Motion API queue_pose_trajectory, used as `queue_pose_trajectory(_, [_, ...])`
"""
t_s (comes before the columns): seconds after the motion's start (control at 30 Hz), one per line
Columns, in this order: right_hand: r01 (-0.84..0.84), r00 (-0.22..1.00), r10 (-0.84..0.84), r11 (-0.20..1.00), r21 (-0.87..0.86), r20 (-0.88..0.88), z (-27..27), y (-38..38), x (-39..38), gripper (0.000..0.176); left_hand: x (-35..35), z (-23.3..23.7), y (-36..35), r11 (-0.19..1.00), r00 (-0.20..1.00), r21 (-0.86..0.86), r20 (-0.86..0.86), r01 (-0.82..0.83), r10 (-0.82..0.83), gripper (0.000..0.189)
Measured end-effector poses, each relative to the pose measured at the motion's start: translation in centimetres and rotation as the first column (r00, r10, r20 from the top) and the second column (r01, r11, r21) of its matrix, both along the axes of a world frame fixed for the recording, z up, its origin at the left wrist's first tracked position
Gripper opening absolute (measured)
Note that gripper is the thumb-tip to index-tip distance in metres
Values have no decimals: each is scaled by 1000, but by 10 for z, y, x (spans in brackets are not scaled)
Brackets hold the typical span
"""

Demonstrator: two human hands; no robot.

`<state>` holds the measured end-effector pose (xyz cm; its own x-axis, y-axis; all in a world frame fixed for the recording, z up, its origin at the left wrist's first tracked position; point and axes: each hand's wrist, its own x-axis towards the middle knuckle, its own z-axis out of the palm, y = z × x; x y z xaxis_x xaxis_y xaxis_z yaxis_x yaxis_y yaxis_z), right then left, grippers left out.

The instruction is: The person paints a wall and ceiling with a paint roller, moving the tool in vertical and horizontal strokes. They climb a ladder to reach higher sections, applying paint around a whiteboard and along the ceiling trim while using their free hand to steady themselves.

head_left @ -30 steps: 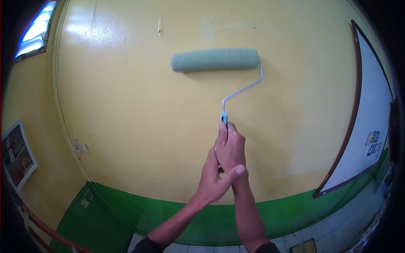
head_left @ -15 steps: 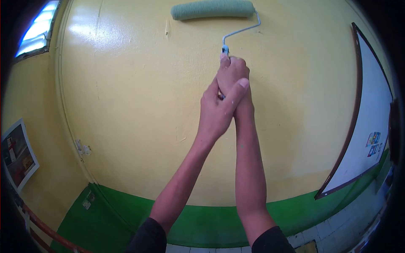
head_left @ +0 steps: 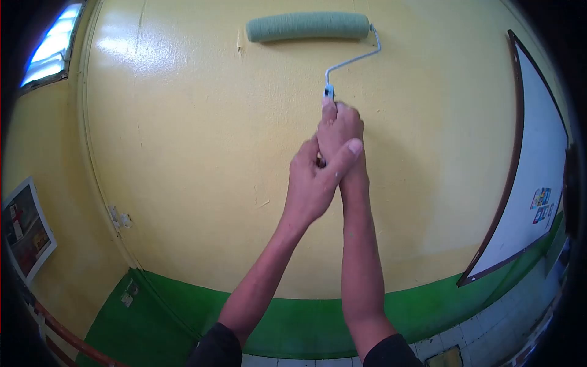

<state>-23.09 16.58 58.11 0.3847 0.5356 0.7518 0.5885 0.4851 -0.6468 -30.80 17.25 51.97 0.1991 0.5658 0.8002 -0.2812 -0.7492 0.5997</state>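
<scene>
two hands on one tool here, going left to right: far left up top you've got a bright glass window point(head_left: 52, 46), and lower down on the side wall a framed poster point(head_left: 24, 227). just past the corner there's a small white fitting point(head_left: 119, 217) stuck on the glossy yellow wall point(head_left: 183, 134), with a green painted band point(head_left: 177, 306) running along the bottom of it. then your left hand point(head_left: 313, 183), coming up from below, fingers curled shut around the low end of the grip, thumb laid across the back of your right hand point(head_left: 341, 129). right hand sits just above it, touching, fingers wrapped tight on the grip, forefinger stretched up along it; only the blue tip of the handle point(head_left: 329, 93) pokes out. from there the bent wire frame point(head_left: 351, 61) goes up and right to the pale green fuzzy paint roller point(head_left: 309, 26), lying level against the yellow wall, high up near the top of the view, above both hands. far right is a white board point(head_left: 538, 159) with a dark brown frame, a few small coloured stickers point(head_left: 540, 207) on it.
</scene>
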Motion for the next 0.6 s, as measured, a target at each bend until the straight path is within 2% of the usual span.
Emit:
queue_pose_trajectory(0.07, [66,996,-69,997,47,55,-32,3,1,44,-2,-32,1,999,999,-3,-27,-46,46,63])
queue_pose_trajectory(0.13, [48,999,-48,995,88,-12,-71,4,-1,47,-7,-62,-10,997,995,-33,-75,-67,64,62])
queue_pose_trajectory(0.23, [63,997,-63,998,-9,-40,-130,-11,-2,40,-13,-114,-33,986,985,-160,-170,-57,30,62])
queue_pose_trajectory(0.3, [40,997,-44,997,-59,-62,-173,-24,-3,34,-14,-160,-36,992,979,-105,-199,-71,49,63])
queue_pose_trajectory(0.33, [38,998,-43,995,-92,-53,-196,-30,-3,31,-17,-180,-42,987,972,-147,-232,-68,32,64])
queue_pose_trajectory(0.6, [13,986,-43,982,-186,-160,-381,-65,-5,30,-34,-327,-81,902,912,-429,-387,-46,-137,81])
